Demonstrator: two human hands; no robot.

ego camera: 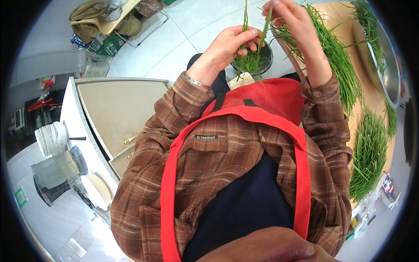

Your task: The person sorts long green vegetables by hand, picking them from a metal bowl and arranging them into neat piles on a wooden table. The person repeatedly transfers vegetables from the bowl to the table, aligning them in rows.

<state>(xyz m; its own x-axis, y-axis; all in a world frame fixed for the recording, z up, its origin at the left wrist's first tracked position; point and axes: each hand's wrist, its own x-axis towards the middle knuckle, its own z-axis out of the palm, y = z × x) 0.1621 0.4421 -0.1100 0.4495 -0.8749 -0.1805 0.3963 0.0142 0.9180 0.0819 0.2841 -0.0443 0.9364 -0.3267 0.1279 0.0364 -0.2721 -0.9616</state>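
Note:
Long green leafy stalks, perhaps chives, pass between the fingers of my left hand [234,42], above a round black bin [268,54] with green trimmings [249,62] in it. My right hand [291,19], raised at the top of the view, has its fingers at a green blade [266,28]; its grip is partly cut off by the picture's edge. Beside my right forearm, a long heap of green stalks [337,59] lies on a wooden table [347,26]. Another bunch [368,157] lies lower on that table.
A large metal bowl [389,72] with more stalks beside it stands at the table's far right. At left is a white counter [73,108] with stacked bowls [52,139] and a clear pitcher [55,168]. A wooden shelf [121,14] with bags stands at upper left.

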